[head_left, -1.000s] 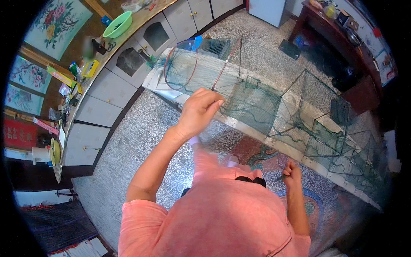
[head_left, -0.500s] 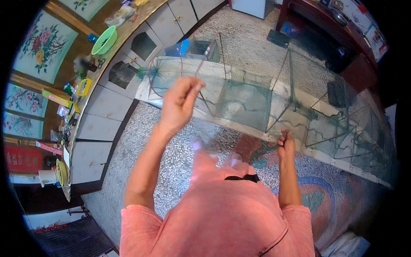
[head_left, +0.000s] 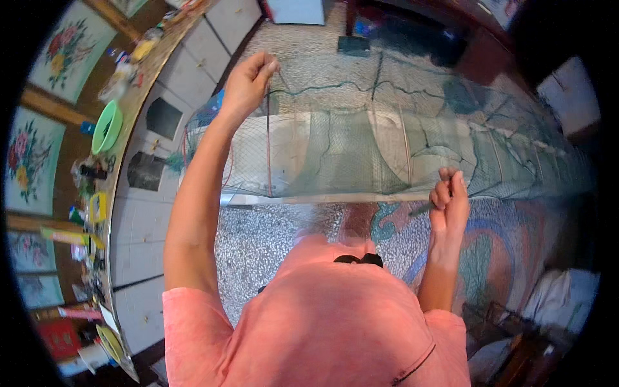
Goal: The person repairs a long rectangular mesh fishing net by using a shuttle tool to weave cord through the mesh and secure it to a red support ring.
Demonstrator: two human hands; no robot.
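A long green mesh net trap (head_left: pixel 345 155) with several thin wire frames stretches across a white board-like surface in front of me. My left hand (head_left: pixel 251 80) is raised at its upper left edge, thumb and fingers pinched on the mesh beside an upright frame rod (head_left: pixel 268 142). Near the trap's front edge, my right hand (head_left: pixel 449 197) is closed, palm turned partly up. From its fingers a short dark green stick-like piece (head_left: pixel 422 209) points left; motion blur hides its kind.
The white surface (head_left: pixel 248 135) shows through the mesh. At left runs a long counter with cabinets (head_left: pixel 138 242), holding a green basin (head_left: pixel 107 127) and small items. Dark furniture (head_left: pixel 412 35) stands at the far side. Speckled, patterned floor (head_left: pixel 245 258) lies around my feet.
My left hand has risen away from me and a little left, lifting the trap's upper edge. My right hand has shifted slightly right. The view has turned, and the mesh looks more spread out.
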